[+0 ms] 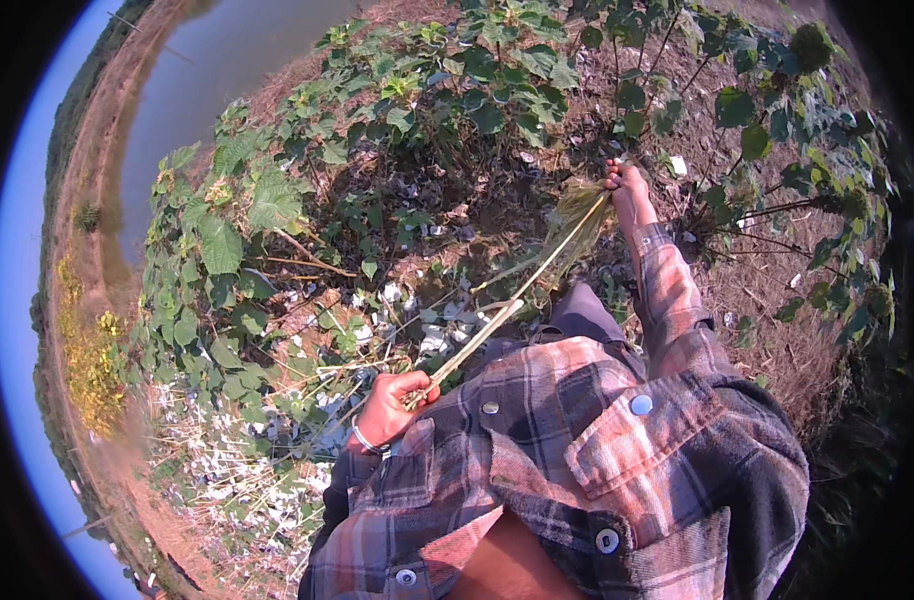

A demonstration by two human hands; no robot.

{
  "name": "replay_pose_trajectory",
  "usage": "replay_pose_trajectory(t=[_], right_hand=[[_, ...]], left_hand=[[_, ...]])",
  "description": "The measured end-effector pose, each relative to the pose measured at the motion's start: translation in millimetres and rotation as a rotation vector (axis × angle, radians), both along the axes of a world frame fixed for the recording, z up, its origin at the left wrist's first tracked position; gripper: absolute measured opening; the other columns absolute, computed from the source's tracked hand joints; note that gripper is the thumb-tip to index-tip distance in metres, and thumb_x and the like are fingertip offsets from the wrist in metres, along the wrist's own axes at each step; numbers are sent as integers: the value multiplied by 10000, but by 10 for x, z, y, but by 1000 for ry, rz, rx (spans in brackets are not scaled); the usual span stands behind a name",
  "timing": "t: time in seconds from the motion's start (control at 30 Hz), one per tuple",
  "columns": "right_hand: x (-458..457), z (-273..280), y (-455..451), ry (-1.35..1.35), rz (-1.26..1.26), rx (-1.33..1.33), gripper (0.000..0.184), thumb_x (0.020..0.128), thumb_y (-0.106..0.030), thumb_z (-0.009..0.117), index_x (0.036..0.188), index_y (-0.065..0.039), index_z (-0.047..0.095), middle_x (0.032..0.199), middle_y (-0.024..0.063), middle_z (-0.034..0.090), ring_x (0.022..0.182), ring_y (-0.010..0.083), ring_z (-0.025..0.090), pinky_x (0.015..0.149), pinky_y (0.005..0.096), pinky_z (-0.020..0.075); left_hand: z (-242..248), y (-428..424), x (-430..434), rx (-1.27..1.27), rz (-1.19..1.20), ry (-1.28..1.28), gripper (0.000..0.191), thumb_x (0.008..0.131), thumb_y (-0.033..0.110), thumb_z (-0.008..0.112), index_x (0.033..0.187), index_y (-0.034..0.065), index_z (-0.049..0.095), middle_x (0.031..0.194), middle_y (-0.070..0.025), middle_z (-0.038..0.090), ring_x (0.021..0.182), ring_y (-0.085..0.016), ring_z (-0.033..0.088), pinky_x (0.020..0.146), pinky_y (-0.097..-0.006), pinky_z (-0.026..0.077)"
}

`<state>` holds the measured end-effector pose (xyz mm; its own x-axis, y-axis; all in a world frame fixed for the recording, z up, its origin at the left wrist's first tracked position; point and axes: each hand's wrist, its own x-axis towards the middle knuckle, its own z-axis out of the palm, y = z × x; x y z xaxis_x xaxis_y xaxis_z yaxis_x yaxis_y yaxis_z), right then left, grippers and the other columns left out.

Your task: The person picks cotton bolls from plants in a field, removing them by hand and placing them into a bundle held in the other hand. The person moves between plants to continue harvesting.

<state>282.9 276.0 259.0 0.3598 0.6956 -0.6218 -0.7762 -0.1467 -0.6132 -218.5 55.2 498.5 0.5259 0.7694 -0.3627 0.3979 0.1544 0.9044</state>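
Observation:
My left hand (388,405), with a white bracelet at the wrist, is closed around the cut ends of a bundle of thin pale stalks (472,346) close to my waist. The bundle slants away to the upper right and narrows. Out at arm's length, my right hand (631,193) is closed at its far end, where the fingers partly hide what they grip. Thin yellow-green fibrous strands (583,217) hang loosely just below that hand. A short side piece (500,306) sticks out near the middle of the bundle.
Leafy green plants (277,199) stand ahead and to the left, with more tall stems (779,206) at the right. Pale upturned leaves and cut stalks (232,480) litter the ground at lower left. Beyond lies water (202,82) edged by a brown bank (101,150).

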Motion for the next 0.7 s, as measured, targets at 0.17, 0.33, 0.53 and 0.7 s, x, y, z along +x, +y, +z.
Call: replay_pose_trajectory(t=[0.17,0.33,0.53,0.7], right_hand=[[508,-35,-97,6,141,2,123,912,-90,489,928,19,543,611,-21,461,417,57,328,370,199,289],[707,650,-625,87,337,-44,137,919,-127,540,926,9,556,673,-2,545,446,21,408,383,166,364],[-188,1745,-1499,-79,543,161,238,840,-103,659,1045,-9,582,861,55,648,624,89,594,586,243,526],[-731,2523,-1996,-161,635,303,363,825,-22,629,1167,21,513,998,120,645,744,146,643,673,276,543]], left_hand=[[1088,-206,-533,180,360,-209,215,575,87,796,617,42,590,594,-37,641,594,-127,629,562,-241,487],[834,-384,-1622,-93,299,1278,528,678,214,762,1148,89,555,916,-119,654,890,-222,641,717,-331,501],[-62,288,-304,607,92,743,427,781,242,684,1167,94,581,970,-140,655,884,-334,627,748,-403,492],[309,812,1486,824,43,-8,147,828,39,635,968,25,677,907,-108,671,793,-207,663,686,-290,517]])
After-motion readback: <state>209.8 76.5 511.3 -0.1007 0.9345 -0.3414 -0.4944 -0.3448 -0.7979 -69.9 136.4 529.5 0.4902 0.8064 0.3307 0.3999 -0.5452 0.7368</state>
